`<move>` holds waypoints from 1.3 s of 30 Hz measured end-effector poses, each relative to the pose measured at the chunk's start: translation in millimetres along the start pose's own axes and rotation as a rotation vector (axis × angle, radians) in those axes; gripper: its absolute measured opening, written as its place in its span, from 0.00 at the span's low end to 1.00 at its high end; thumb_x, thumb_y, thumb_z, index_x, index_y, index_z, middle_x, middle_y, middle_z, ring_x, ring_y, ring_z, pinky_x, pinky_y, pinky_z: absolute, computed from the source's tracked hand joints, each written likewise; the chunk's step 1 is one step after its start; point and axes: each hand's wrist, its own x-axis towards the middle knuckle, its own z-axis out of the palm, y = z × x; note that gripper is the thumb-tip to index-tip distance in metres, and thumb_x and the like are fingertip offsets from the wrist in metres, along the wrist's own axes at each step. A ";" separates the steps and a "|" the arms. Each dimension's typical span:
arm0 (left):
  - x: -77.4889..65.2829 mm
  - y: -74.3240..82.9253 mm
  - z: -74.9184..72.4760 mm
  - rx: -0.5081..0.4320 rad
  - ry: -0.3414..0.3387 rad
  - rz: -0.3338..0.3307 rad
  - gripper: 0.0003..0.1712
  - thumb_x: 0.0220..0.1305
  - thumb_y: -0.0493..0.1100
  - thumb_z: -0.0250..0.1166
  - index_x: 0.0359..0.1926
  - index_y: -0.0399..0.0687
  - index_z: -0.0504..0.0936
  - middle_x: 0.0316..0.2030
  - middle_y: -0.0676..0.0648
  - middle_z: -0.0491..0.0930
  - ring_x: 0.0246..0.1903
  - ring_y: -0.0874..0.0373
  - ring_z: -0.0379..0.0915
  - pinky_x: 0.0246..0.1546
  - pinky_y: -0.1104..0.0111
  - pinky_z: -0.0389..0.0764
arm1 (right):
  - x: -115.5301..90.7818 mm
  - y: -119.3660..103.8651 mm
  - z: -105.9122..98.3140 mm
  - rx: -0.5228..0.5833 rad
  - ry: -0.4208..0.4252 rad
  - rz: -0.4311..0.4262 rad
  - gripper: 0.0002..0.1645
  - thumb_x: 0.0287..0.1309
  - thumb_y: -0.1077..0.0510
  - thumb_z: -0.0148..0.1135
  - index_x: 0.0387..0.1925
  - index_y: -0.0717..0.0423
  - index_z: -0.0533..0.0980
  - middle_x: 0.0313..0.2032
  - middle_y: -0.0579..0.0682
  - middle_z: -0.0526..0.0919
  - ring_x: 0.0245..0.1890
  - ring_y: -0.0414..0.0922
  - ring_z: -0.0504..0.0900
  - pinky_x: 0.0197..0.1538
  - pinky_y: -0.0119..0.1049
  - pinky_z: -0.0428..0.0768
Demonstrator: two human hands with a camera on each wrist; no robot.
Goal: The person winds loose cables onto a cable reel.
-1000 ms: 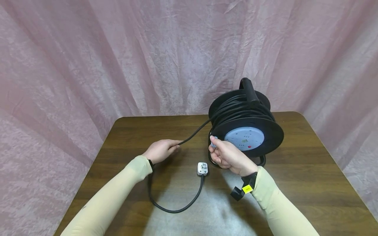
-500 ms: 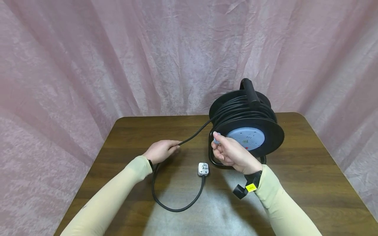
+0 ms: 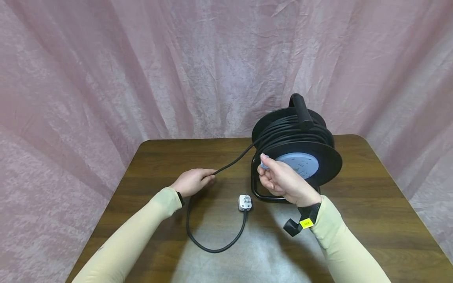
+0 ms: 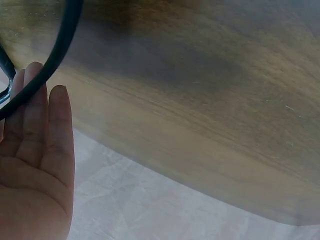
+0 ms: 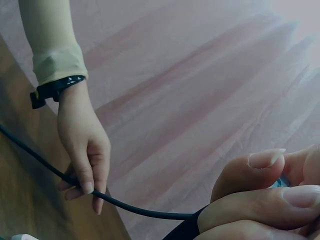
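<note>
A black cable reel (image 3: 328,161) with a pale blue socket face (image 3: 301,162) stands at the back right of the table in the head view. My right hand (image 3: 288,182) pinches a small pale blue knob (image 3: 264,162) in front of that face. Left of the reel, the black cable (image 3: 235,161) runs from the drum to my left hand (image 3: 192,182). In the right wrist view my left thumb (image 5: 84,172) lies over the cable, fingers beneath; in the left wrist view the left fingers (image 4: 60,120) look nearly straight. A white plug (image 3: 245,203) ends the cable.
The cable's end bends in a loop (image 3: 212,252) over the brown wooden table (image 3: 368,220). A black tube stand (image 3: 270,199) supports the reel, and a carry handle (image 3: 301,110) tops it. Pink curtain (image 3: 198,70) hangs behind.
My right hand and the knob have moved right and slightly up across the reel's face. The cable loop has narrowed, its left side shifting right. My left hand has hardly moved.
</note>
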 end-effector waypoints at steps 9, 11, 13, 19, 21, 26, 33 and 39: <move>0.7 -1.7 -0.3 -0.009 0.007 0.008 0.19 0.76 0.49 0.56 0.63 0.52 0.79 0.39 0.61 0.84 0.40 0.67 0.79 0.45 0.61 0.79 | -5.3 -7.4 -5.4 0.007 -0.008 -0.048 0.32 0.75 0.35 0.41 0.34 0.61 0.64 0.15 0.46 0.64 0.09 0.35 0.55 0.14 0.27 0.50; 0.9 -1.4 -0.4 -0.009 0.008 0.009 0.19 0.76 0.48 0.56 0.63 0.51 0.79 0.40 0.60 0.85 0.41 0.67 0.80 0.46 0.61 0.79 | -6.6 -8.5 -6.8 0.007 -0.009 -0.059 0.32 0.76 0.35 0.41 0.34 0.61 0.64 0.16 0.47 0.64 0.09 0.36 0.54 0.14 0.28 0.50; 0.5 -1.0 -1.1 -0.005 0.003 0.001 0.19 0.76 0.48 0.56 0.62 0.51 0.80 0.40 0.60 0.85 0.41 0.67 0.79 0.46 0.61 0.79 | -7.9 -9.8 -8.2 0.006 -0.010 -0.068 0.32 0.76 0.35 0.40 0.35 0.62 0.64 0.16 0.47 0.64 0.09 0.36 0.54 0.14 0.29 0.49; 0.9 1.0 -4.0 -0.015 0.008 0.003 0.16 0.76 0.49 0.56 0.58 0.51 0.82 0.39 0.58 0.85 0.40 0.66 0.79 0.44 0.61 0.78 | -11.2 -13.4 -12.6 -0.007 -0.017 -0.072 0.33 0.76 0.35 0.39 0.35 0.62 0.64 0.16 0.47 0.64 0.09 0.37 0.56 0.14 0.30 0.50; 1.7 1.6 -4.7 -0.018 0.013 0.012 0.16 0.76 0.49 0.55 0.57 0.51 0.82 0.39 0.57 0.85 0.40 0.65 0.79 0.44 0.61 0.78 | -12.1 -14.0 -13.9 -0.013 -0.020 -0.074 0.33 0.76 0.35 0.39 0.35 0.62 0.64 0.16 0.47 0.64 0.09 0.37 0.56 0.14 0.30 0.50; 3.5 1.2 -4.1 -0.012 0.015 0.023 0.15 0.76 0.49 0.55 0.54 0.50 0.83 0.39 0.55 0.85 0.38 0.65 0.78 0.43 0.61 0.78 | -14.2 -15.5 -16.7 -0.023 -0.022 -0.083 0.32 0.77 0.36 0.38 0.35 0.63 0.63 0.17 0.47 0.64 0.09 0.37 0.56 0.14 0.32 0.49; 3.1 -1.4 -1.5 0.008 0.005 0.009 0.13 0.76 0.49 0.56 0.49 0.50 0.83 0.36 0.57 0.83 0.32 0.65 0.75 0.37 0.64 0.77 | -18.0 -19.7 -21.4 -0.010 -0.032 -0.095 0.32 0.77 0.36 0.38 0.34 0.63 0.63 0.17 0.47 0.64 0.10 0.38 0.55 0.14 0.33 0.47; 2.7 -4.2 -0.8 -0.003 0.013 0.018 0.09 0.74 0.47 0.59 0.46 0.50 0.83 0.32 0.56 0.80 0.29 0.62 0.73 0.34 0.63 0.76 | -20.9 -22.5 -24.9 -0.003 -0.022 -0.105 0.31 0.77 0.37 0.38 0.35 0.62 0.64 0.17 0.47 0.64 0.09 0.37 0.56 0.14 0.32 0.49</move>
